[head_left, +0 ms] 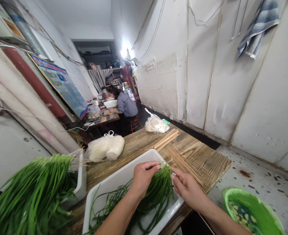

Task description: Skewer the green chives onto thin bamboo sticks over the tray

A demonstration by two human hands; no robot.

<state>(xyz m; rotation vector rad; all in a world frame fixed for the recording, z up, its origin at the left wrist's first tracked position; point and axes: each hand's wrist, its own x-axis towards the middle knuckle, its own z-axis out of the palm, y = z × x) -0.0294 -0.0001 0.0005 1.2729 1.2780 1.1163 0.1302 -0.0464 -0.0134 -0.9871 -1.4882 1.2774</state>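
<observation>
Over a white plastic tray [119,174], my left hand [144,178] is closed in a pinch on the pale stem end of a garlic chive. A bunch of green garlic chives [160,186] hangs between my hands with its leaves trailing into the tray. My right hand [185,186] is closed at the bunch's right side. A thin bamboo skewer [206,223] runs out below my right forearm, in line with those fingers; its upper length is hidden. More loose chives [114,199] lie in the tray.
Bamboo skewers [185,163] lie on the wooden table [212,155]. Left stands another white tray [81,176] heaped with chives [36,189]. Plastic bags [107,148] sit along the far edge. A green basin [264,209] is at lower right. A person [126,104] sits at a farther table.
</observation>
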